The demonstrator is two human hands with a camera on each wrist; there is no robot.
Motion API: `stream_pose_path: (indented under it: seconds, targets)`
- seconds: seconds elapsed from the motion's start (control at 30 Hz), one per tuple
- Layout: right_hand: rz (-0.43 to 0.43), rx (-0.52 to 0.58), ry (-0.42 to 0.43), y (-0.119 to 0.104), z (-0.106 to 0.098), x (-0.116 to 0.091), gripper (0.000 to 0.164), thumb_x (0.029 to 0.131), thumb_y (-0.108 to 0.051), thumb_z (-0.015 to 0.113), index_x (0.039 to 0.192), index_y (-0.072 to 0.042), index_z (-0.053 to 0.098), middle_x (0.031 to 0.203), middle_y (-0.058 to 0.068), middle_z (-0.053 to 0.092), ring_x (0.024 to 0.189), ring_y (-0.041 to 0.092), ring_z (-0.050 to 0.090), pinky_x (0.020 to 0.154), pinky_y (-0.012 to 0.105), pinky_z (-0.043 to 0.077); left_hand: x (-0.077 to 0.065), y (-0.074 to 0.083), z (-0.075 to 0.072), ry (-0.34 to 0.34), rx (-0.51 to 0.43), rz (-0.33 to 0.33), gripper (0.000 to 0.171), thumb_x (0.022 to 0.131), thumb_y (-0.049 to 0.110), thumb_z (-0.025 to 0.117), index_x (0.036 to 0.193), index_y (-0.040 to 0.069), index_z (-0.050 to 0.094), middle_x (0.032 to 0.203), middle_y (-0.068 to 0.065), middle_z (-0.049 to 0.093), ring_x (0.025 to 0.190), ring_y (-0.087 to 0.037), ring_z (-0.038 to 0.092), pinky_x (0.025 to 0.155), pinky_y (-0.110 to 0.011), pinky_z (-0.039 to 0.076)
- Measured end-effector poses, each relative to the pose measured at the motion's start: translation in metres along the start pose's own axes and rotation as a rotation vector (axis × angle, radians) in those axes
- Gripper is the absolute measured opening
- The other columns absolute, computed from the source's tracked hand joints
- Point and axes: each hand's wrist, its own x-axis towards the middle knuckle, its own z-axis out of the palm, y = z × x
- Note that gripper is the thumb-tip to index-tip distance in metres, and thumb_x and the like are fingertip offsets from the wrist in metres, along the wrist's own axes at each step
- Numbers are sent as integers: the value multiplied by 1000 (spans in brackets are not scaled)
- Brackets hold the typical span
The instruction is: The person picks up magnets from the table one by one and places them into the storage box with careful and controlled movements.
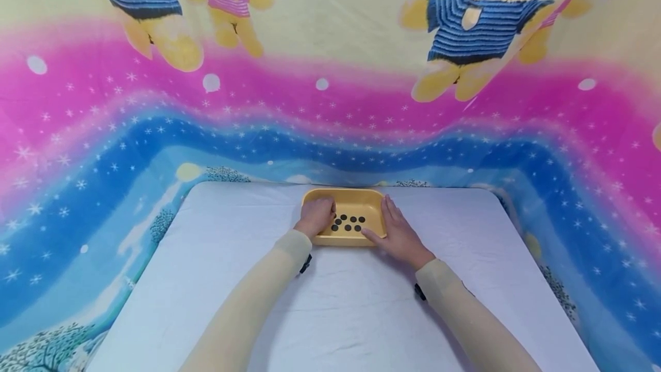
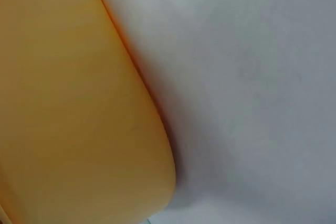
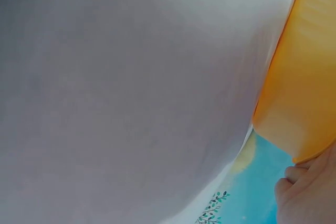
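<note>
A yellow rectangular tray (image 1: 343,241) sits at the far side of the white table, with several small round black discs (image 1: 348,228) lying on its floor. My left hand (image 1: 316,216) reaches over the tray's left side, fingers curled down inside. Its fingertips are right at a partly hidden disc; whether they pinch one I cannot tell. At the right front corner my right hand (image 1: 400,237) holds the tray, fingers along the outer right side and thumb over the front rim. The left wrist view shows only the tray's outer wall (image 2: 89,103) and the table. In the right wrist view, bent fingers meet the tray's edge.
The table is covered by a white cloth (image 1: 341,314). A patterned curtain (image 1: 330,113) with bears and snowflakes hangs close behind the tray and along both table sides. Each forearm wears a pale sleeve (image 1: 248,303) with a black strap near the wrist.
</note>
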Motion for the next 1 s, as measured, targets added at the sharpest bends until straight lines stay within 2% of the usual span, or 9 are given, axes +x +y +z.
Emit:
stream_pose_path:
  seconds: [0.17,0.3,0.43,0.57,0.77,0.87,1.0]
  targets:
    - [-10,-6,-17,-2,-2,1,113,88,-80,46,161,-9,-2,169,13,-1,154,32,5,123,53,17,-3,0,-5,-1,-58,-16,7,100,25,60,99,19,65,85,5,62,75,-12,57,68,-29,50]
    - [-21,-2,-20,-4,-4,2,110,90,-75,50,161,-7,0,168,14,0,154,34,7,123,54,17,-7,-4,-12,24,-136,2,10,101,27,58,103,20,65,82,7,61,70,-10,55,63,-27,48]
    - [-29,-4,-24,-4,-5,4,109,90,-74,50,161,-7,0,168,14,0,154,33,6,123,54,17,-19,-12,-23,98,-184,51,10,101,27,58,105,22,65,86,10,62,73,-8,56,64,-28,49]
    - [-24,6,-35,-3,-6,4,110,90,-75,49,161,-8,-2,169,12,-2,154,32,5,123,54,16,-38,-22,-32,190,-235,99,12,101,26,57,109,23,65,95,11,64,83,-9,58,73,-29,51]
    - [0,-7,-60,2,-11,4,112,89,-77,48,161,-9,-4,168,7,-9,155,30,0,124,54,12,-65,-47,-41,297,-335,89,15,99,20,61,113,19,66,102,7,65,96,-14,58,82,-34,52]
    - [5,-19,-69,3,-15,2,110,90,-76,47,161,-8,-1,168,5,-11,155,29,-1,125,52,9,-75,-60,-44,320,-318,62,16,98,21,62,114,19,65,103,6,65,98,-15,58,85,-36,52]
    - [-7,-34,-78,3,-21,-2,102,93,-73,45,162,-12,2,167,2,-12,155,28,0,125,52,7,-89,-77,-47,320,-232,51,18,98,23,64,115,19,65,107,3,65,101,-19,60,89,-40,52]
